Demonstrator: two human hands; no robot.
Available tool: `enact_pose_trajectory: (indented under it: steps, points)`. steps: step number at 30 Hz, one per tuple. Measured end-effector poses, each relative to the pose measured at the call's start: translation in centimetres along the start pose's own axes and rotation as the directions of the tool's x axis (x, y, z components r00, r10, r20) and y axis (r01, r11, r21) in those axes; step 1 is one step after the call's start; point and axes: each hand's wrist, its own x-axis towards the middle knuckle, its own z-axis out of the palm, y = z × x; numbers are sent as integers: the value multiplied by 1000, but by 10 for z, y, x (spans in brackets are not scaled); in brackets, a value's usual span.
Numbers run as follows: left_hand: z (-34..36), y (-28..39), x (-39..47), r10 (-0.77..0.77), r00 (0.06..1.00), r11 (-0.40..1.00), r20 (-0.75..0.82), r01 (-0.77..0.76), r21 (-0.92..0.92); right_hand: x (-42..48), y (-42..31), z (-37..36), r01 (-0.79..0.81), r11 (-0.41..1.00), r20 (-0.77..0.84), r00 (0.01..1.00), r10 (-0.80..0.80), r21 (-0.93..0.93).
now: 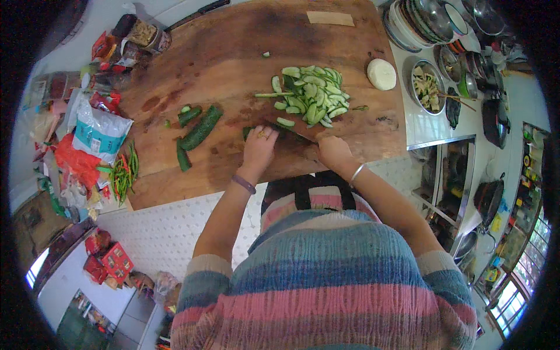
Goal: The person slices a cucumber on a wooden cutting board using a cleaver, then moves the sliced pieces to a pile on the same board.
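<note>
Under the fingers of my left hand (260,146), a dark green cucumber piece (246,133) is pinned to the large wooden board (197,65); my hand hides most of it. My right hand (334,151) grips a kitchen knife (302,132), whose dark blade points left toward my left fingers. Its handle is inside my fist. Just beyond the blade lies a single cucumber slice (285,122), with a heap of pale green cucumber slices (317,94) behind it. Left of my hands rest a thick uncut cucumber length (202,129) and a narrower cucumber piece (183,155).
A round white object (381,74) sits at the board's right side. Beyond that edge stands a metal bowl (428,87) of cut food with chopsticks, near stacked bowls (422,22). Chilli peppers (124,173) and plastic packages (100,133) crowd the left edge.
</note>
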Motion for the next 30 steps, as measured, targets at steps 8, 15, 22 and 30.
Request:
enact_pose_trajectory:
  steps: [8, 15, 22, 30]
  points:
    - [7, -2, -12, -4, 999, 999, -48, 7, 47, -6, -11, -15, 24, 998, 63, 998, -27, 50]
    - [2, -2, -7, -1, 999, 999, -36, 0, -35, 2, 3, 8, 6, 1000, 69, 998, -7, 24]
    - [4, -4, -12, -34, 999, 999, -33, 33, -10, -11, -13, -11, 8, 999, 108, 994, -12, 34]
    - [7, -3, -8, -20, 997, 999, -75, 17, -31, 3, -1, 9, 26, 1000, 15, 1000, -26, 1]
